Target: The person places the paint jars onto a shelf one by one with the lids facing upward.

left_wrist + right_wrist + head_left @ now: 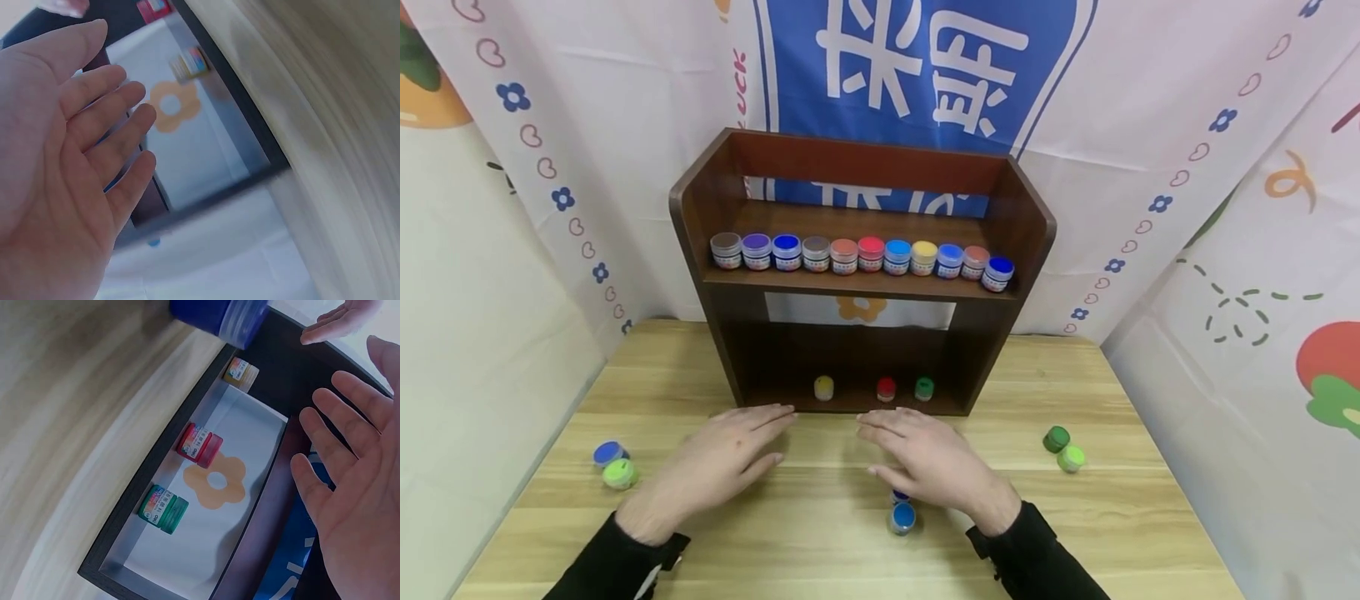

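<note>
My left hand (722,454) is held out, fingers extended, just in front of the lower edge of a dark brown two-tier shelf (857,287). To its right my right hand (928,458) is held the same way, empty too. Behind the fingertips, on the bottom tier, stand small paint jars: yellow (823,388), red (886,389) and green (923,388). A light blue-lidded jar (902,518) stands on the table below my right hand, with a dark blue jar (900,497) behind it, partly hidden by that hand. In the right wrist view the palm (356,469) shows nothing in it.
Several paint jars with lids of mixed colours, such as a red one (871,254), line the upper tier. On the wooden table (790,542), a blue jar (610,453) and light green jar (620,474) sit left; a dark green jar (1056,439) and light green jar (1071,458) sit right.
</note>
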A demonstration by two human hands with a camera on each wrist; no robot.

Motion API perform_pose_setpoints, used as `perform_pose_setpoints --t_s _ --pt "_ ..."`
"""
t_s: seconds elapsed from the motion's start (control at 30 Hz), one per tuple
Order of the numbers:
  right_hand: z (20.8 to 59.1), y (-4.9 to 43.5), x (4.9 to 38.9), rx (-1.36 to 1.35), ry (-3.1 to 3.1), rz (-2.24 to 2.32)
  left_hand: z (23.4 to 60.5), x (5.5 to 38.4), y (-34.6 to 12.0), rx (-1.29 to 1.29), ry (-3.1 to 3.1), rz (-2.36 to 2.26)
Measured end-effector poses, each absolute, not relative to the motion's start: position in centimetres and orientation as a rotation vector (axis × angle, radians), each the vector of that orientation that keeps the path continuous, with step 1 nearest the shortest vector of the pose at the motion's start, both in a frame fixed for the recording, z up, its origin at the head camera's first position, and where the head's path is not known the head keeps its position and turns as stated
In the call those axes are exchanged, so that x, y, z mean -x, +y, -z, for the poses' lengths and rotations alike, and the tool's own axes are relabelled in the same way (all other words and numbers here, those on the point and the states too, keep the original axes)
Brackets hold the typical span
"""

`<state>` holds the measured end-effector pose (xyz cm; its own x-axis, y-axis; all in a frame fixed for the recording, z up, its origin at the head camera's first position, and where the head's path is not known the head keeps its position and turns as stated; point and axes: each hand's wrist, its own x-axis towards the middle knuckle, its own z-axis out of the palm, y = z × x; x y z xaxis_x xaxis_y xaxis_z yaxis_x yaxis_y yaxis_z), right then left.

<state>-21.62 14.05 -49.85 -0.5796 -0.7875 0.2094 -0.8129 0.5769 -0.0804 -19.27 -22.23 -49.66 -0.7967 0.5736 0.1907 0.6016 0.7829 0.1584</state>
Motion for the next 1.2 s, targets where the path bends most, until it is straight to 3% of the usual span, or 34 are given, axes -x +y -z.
perform_pose_setpoints --t_s 1.2 --pt "50.3 13.9 18.4 -1.599 -2.654 -0.193 51.6 17.7 -39.3 0.788 -2.970 0.062"
